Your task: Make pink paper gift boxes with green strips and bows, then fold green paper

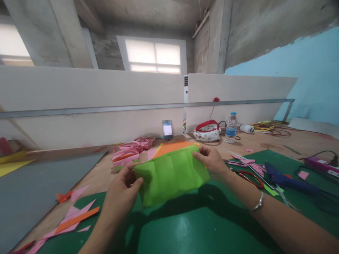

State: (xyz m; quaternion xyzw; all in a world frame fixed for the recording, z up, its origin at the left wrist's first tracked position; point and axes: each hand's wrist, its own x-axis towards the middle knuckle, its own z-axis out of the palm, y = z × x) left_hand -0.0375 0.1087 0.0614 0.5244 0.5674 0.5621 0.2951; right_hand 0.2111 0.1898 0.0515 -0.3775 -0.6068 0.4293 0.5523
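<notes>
A bright green sheet of paper (172, 176) with upright crease lines is held up above the green cutting mat (180, 229). My left hand (125, 185) pinches its left edge, thumb in front. At the upper right corner my right hand (212, 160) grips the sheet between thumb and fingers; a silver bangle (259, 201) circles that wrist. Behind the sheet, an orange sheet of paper (172, 146) lies on the table, partly covered from view. A bundle of pink paper strips (125, 155) sits just beyond my left hand.
Red-handled scissors (250, 178), a blue glue gun (288, 180) and pink scraps lie right. Pink and orange strips (76, 218) lie left, near a grey board (47, 190). A water bottle (231, 128), a pouch (208, 131) and a phone (167, 129) stand at the back.
</notes>
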